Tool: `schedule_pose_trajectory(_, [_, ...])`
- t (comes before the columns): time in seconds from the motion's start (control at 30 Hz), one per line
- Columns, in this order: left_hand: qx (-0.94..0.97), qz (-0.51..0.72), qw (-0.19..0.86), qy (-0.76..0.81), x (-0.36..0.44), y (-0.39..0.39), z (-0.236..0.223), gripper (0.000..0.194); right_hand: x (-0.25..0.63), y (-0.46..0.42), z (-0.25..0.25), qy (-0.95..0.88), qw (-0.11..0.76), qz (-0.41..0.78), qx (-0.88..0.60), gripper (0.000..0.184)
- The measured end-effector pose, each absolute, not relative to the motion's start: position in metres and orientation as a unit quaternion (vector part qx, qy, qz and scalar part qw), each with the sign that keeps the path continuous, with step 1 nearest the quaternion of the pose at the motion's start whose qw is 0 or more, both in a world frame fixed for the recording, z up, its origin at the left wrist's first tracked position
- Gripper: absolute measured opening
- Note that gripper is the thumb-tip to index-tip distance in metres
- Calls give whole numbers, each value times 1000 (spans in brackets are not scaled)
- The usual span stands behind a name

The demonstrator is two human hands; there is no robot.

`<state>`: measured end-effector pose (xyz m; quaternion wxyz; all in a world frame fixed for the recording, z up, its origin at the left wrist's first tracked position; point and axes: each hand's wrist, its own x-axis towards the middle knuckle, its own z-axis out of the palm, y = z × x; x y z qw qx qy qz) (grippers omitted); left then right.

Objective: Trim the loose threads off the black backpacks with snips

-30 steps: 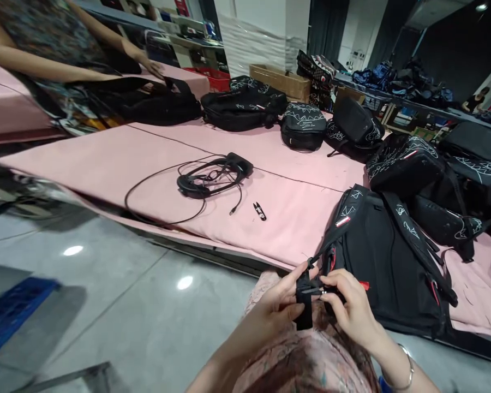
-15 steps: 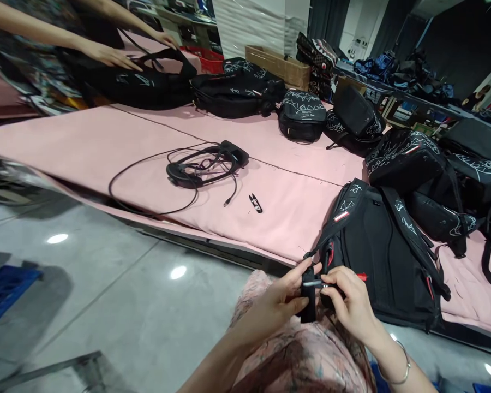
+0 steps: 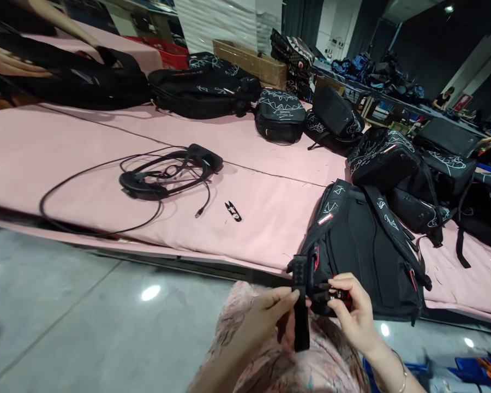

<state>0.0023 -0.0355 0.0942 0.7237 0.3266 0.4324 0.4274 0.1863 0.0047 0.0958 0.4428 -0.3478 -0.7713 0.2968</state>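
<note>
At the near edge of the pink-covered table lies a black backpack (image 3: pixel 358 245) with white scribbles on its shoulder straps and red trim at its sides. My left hand (image 3: pixel 272 314) pinches a black webbing strap (image 3: pixel 301 327) that hangs down beside the bag. Close to it, my right hand (image 3: pixel 355 314) is closed with thumb and fingers on a small dark piece with a metallic glint, near the bag's lower side. What exactly that piece is I cannot make out. A pair of small black thread snips (image 3: pixel 233 211) lies on the cloth to the left of the bag.
A black headset (image 3: pixel 167 172) with a looped cable lies on the pink table (image 3: pixel 262 234). Several black scribbled bags, including a small one (image 3: pixel 280 114), stand along the back and right. At the far left another person's arms (image 3: pixel 16 60) handle a black bag. Behind stands a cardboard box (image 3: pixel 249 60).
My view has turned to the right. The silver bar between my hands is no longer visible at the strap; my right hand has drawn slightly away from my left. The other person's hands have shifted on their bag.
</note>
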Motion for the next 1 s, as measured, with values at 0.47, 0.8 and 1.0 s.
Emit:
schedule_pose_trajectory(0.47, [391,404,688,459,11,-24,99,37,205,22,99,-865,334,138,-348,15])
schedule_pose_trajectory(0.8, [381,392,683,485,19,-20,98,36,201,19,97,-869,321,128,-354,16])
schedule_pose_trajectory(1.0, [373,370,702,481,25,-19,97,35,196,21,93,-862,313,168,-361,16])
